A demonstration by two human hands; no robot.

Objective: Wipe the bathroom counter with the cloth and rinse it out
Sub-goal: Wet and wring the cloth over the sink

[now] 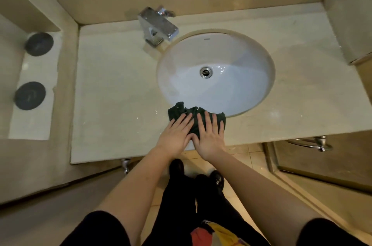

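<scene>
Head view, looking straight down.

- Left hand [174,135] and right hand [209,137]: both flat, fingers straight and spread, palms pressing down side by side, thumbs nearly touching. Neither grips anything.
- Cloth [181,110]: dark green and bunched, pinned under both sets of fingers on the counter [112,95]. It lies on the narrow front strip, with its far edge at the near lip of the sink [241,58], possibly hanging over it.
- Droplets [155,113] glint on the counter just left of the cloth.
- Faucet [159,24] is well apart at the back. No water seen running, so the rinse looks not yet begun.

Risks, as I judge them:
- With flat palms and no grip, a forward push could slide the cloth over the lip and into the basin, or let the hands skate off it on the wet stone.
- The cloth is wadded rather than spread, so each pass likely covers a thin band and streaks or missed patches could be left on the broad areas to left and right.
- The strip is close to the counter's front edge. A stroke pulled back could drag water off it onto the floor tiles by the shoes [177,167], a slip hazard.
- A wide sweep to the back could knock against the faucet.
</scene>
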